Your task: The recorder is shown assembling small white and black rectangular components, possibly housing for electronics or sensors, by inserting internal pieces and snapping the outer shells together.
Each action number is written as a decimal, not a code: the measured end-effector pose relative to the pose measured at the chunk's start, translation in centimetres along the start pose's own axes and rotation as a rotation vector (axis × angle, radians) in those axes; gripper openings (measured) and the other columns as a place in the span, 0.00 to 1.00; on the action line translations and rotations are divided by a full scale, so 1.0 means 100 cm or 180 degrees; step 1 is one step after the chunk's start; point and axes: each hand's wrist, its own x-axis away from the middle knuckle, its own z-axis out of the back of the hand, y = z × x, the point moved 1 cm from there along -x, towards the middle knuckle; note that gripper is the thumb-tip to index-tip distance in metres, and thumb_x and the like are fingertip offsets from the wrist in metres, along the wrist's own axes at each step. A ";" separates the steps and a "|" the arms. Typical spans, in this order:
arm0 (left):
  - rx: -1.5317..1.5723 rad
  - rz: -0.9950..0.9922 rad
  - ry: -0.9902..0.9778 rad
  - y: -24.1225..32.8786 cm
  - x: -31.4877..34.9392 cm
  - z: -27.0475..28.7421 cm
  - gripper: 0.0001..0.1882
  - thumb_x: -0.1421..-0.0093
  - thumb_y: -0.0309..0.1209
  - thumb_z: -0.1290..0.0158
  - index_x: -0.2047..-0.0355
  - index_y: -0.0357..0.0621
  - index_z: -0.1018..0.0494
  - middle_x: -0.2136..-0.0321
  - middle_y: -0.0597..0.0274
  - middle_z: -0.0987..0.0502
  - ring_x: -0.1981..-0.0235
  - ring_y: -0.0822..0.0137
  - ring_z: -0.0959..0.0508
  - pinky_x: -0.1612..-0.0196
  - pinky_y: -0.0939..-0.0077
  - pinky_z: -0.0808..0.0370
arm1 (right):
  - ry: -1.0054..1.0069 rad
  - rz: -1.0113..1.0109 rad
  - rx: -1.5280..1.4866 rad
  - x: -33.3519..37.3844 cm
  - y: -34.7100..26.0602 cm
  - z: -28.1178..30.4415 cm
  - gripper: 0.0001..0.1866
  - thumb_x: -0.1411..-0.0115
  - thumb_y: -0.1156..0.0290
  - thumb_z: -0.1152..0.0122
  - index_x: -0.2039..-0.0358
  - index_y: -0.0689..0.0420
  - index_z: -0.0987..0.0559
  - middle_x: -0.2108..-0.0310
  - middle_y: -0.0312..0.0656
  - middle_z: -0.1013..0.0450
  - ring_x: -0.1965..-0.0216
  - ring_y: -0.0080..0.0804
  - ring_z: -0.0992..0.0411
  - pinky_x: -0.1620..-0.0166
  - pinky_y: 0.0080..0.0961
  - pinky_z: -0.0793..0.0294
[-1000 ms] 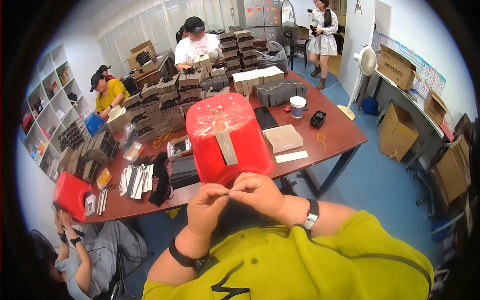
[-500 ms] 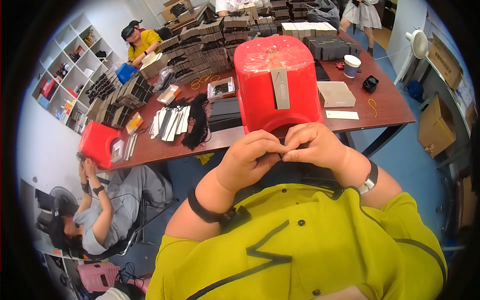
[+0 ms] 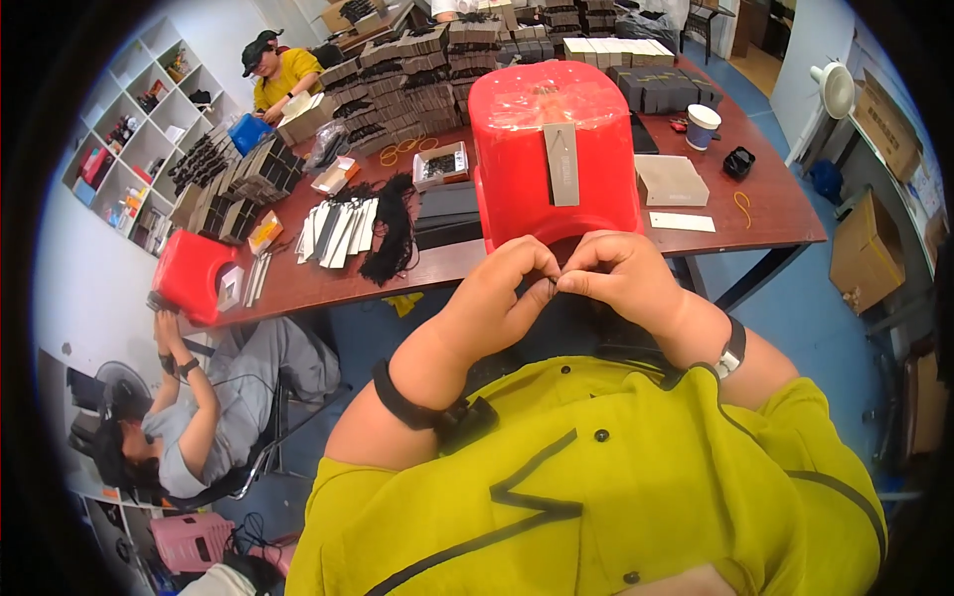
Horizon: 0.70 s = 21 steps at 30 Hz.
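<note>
My left hand (image 3: pixel 500 301) and my right hand (image 3: pixel 624 280) meet at the fingertips just in front of the table edge. Both are pinched closed on a tiny dark piece (image 3: pixel 554 282), too small to name and mostly covered by fingers. Right behind them a red plastic stool (image 3: pixel 512 159) stands on the table, with clear film over its top. Down the stool's side facing me hangs a long grey hang tag (image 3: pixel 562 169).
Left of the stool lie white tag strips (image 3: pixel 338 233), black cords (image 3: pixel 391 233) and an open box (image 3: pixel 440 167); stacked grey tags (image 3: pixel 397 89) rise behind. To the right are a beige box (image 3: pixel 672 182) and a paper cup (image 3: pixel 702 127). Co-workers sit at left (image 3: pixel 214 407) and far left (image 3: pixel 288 79).
My pinched fingertips have shifted slightly left and up, still together. The far person's head has tilted, and the figure in a white skirt at the back has gone from view.
</note>
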 end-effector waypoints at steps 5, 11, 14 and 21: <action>0.2480 0.1557 0.0419 -0.008 0.003 -0.021 0.01 0.40 0.24 0.54 0.69 0.40 0.33 0.75 0.69 0.34 0.72 0.79 0.34 0.70 0.84 0.36 | 0.0660 0.1203 0.0931 0.005 0.000 -0.001 0.05 0.50 0.75 0.35 0.71 0.60 0.21 0.75 0.35 0.29 0.77 0.19 0.35 0.73 0.17 0.36; 0.4703 0.2009 0.0259 -0.019 0.004 -0.032 0.05 0.40 0.27 0.53 0.63 0.42 0.32 0.72 0.68 0.32 0.70 0.76 0.34 0.68 0.84 0.37 | 0.0777 0.0698 0.0818 0.005 -0.003 -0.004 0.04 0.47 0.75 0.40 0.72 0.61 0.22 0.76 0.34 0.29 0.76 0.18 0.35 0.72 0.16 0.36; 0.4818 0.2434 0.0610 -0.014 0.001 -0.033 0.06 0.42 0.24 0.51 0.63 0.42 0.32 0.72 0.68 0.32 0.69 0.74 0.33 0.67 0.83 0.36 | 0.0616 -0.0147 -0.1013 -0.003 0.015 -0.003 0.05 0.46 0.73 0.42 0.71 0.61 0.22 0.76 0.31 0.30 0.77 0.16 0.37 0.73 0.14 0.37; 0.1732 0.1037 0.1298 -0.005 0.004 -0.017 0.11 0.49 0.19 0.43 0.66 0.41 0.31 0.71 0.67 0.33 0.74 0.77 0.34 0.69 0.84 0.35 | 0.0372 -0.0528 -0.2051 -0.004 0.023 -0.005 0.06 0.45 0.71 0.42 0.70 0.60 0.23 0.76 0.30 0.31 0.78 0.14 0.41 0.74 0.12 0.42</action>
